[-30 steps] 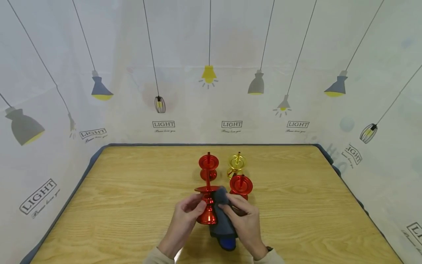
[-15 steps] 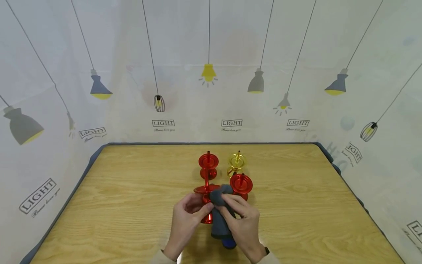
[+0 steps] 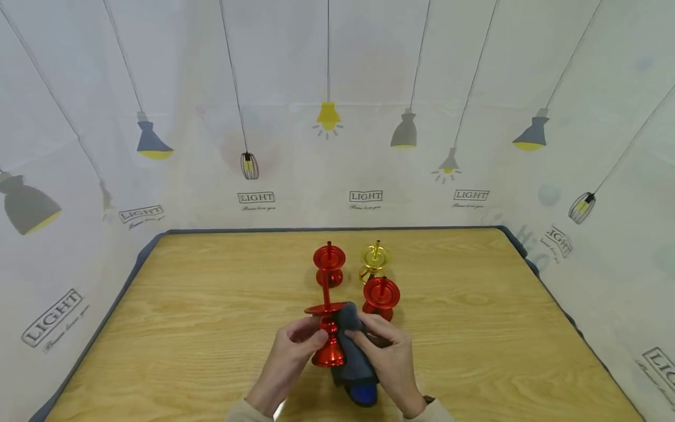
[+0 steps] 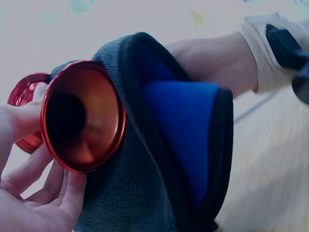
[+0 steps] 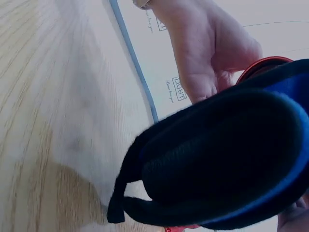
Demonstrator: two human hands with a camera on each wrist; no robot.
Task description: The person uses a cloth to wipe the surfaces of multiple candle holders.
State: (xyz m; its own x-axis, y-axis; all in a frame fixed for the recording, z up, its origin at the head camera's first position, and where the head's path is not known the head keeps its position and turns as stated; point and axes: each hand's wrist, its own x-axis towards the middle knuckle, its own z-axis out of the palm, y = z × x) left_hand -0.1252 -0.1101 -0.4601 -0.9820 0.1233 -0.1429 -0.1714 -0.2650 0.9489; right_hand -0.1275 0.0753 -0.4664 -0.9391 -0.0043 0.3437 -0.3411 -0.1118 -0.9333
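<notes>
My left hand point(image 3: 287, 354) grips a shiny red candle holder point(image 3: 329, 353) by its narrow waist, above the table. Its thin stem points up and its wide dish tilts slightly. In the left wrist view the hollow underside of the base point(image 4: 99, 121) faces the camera. My right hand point(image 3: 389, 354) pinches a folded dark grey cloth point(image 3: 360, 358) with a blue reverse side, pressed to the right of the holder just under the dish. The lower end of the cloth hangs down, showing blue. In the right wrist view the cloth point(image 5: 222, 159) hides most of the holder.
Behind my hands stand a red candle holder point(image 3: 329, 258), a gold one point(image 3: 375, 258) and another red one point(image 3: 382, 294), the last close to my right fingers. They are on a wooden table point(image 3: 200, 305) enclosed by white sheets point(image 3: 295, 170) printed with lamps.
Half a second ago the cloth lay across the holder's middle beside the left thumb; now it has moved back to the right, uncovering the waist and base. The standing holders stay put.
</notes>
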